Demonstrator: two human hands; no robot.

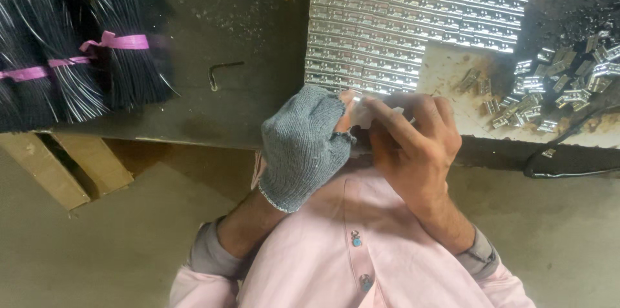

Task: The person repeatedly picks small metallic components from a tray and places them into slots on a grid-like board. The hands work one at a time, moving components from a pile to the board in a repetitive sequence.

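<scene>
My left hand wears a grey knitted glove with cut-off fingertips and is closed around a small shiny metal piece. My bare right hand pinches the same piece from the right, fingers curled over it. Both hands meet at the near edge of a dark workbench, just in front of neat rows of small silver metal clips. Most of the held piece is hidden by my fingers.
A loose heap of metal clips lies at the right on a worn board. Black bristle bundles tied with pink bands lie at the left. A small hex key rests on the bench. A black cable hangs at the right edge. Cardboard pieces lie below left.
</scene>
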